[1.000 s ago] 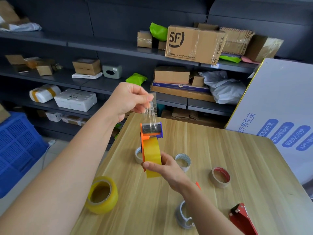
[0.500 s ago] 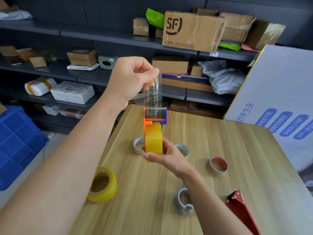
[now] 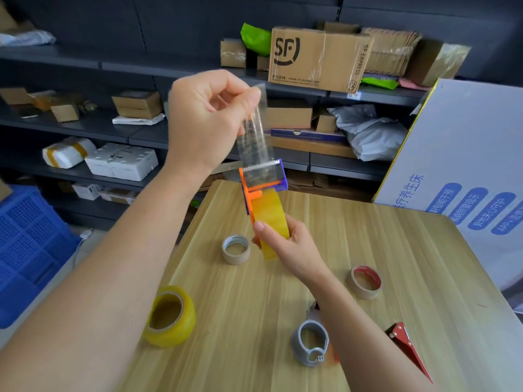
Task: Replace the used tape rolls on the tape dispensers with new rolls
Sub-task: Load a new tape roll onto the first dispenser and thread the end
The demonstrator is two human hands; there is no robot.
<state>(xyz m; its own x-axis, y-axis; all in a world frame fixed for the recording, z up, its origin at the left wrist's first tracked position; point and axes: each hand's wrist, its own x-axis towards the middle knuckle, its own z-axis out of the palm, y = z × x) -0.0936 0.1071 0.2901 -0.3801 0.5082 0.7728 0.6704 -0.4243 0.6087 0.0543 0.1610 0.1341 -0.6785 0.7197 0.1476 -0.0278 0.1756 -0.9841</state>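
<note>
Yellow tape roll (image 3: pixel 270 219) sits in the orange dispenser (image 3: pixel 248 193). The right hand (image 3: pixel 291 250) grips it around the roll and keeps it upright above the table (image 3: pixel 396 250), so the toothed edge (image 3: pixel 261 164) faces up. The left hand (image 3: pixel 209 117) pinches the clear tape end (image 3: pixel 254 134) between thumb and curled fingers and holds it stretched over this edge, I think to thread it. Whether the tape touches the teeth, I cannot say surely.
</note>
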